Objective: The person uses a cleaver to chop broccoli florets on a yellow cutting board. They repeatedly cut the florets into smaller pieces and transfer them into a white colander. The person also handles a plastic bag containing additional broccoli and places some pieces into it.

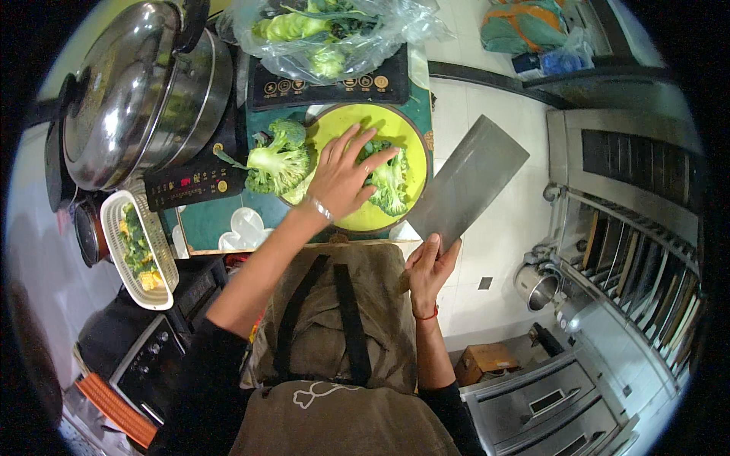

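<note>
A round yellow-green cutting board (342, 219) with a dark rim lies in front of me. My left hand (345, 171) is over its middle, palm down and fingers spread. Its index finger and thumb overlap the edge of a cut broccoli piece (392, 191) on the board; whether they touch it is unclear. A larger broccoli chunk (279, 162), cut face up, sits at the board's left edge. My right hand (433, 268) grips a wide cleaver (470, 182) beyond the board's right side. The blade slants up and to the right; the handle is hidden in my fingers.
Behind the board, a clear plastic bag (325, 40) of broccoli rests on an induction cooker (331, 85). A large lidded steel pot (142, 97) stands on another cooker (194, 182) at left. Near it, a white basket (171, 279) holds broccoli and corn pieces.
</note>
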`<act>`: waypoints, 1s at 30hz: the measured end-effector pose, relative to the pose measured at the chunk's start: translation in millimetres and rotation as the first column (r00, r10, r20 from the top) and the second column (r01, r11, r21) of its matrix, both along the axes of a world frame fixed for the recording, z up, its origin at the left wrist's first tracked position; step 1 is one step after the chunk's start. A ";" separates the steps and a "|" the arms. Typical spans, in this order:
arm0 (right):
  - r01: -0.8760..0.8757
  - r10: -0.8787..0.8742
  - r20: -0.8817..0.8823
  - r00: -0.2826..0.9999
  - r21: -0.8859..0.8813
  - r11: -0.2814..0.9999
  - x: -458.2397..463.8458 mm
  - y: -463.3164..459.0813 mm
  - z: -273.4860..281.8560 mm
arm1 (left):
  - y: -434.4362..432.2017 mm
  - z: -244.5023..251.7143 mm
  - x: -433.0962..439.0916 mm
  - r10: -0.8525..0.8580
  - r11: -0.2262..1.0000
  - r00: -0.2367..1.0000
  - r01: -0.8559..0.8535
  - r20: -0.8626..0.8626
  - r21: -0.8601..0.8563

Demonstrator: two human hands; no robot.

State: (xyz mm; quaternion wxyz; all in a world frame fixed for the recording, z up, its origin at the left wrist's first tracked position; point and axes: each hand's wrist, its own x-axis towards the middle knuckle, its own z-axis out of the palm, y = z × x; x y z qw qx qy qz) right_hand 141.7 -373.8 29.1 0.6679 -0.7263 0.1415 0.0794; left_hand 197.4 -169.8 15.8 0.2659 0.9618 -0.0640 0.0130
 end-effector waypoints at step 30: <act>-0.061 0.041 -0.128 0.991 -0.155 0.986 90.1 17.3 -8.2 | -0.2 6.3 40.1 -0.072 0.997 0.836 0.073 -0.544 -0.021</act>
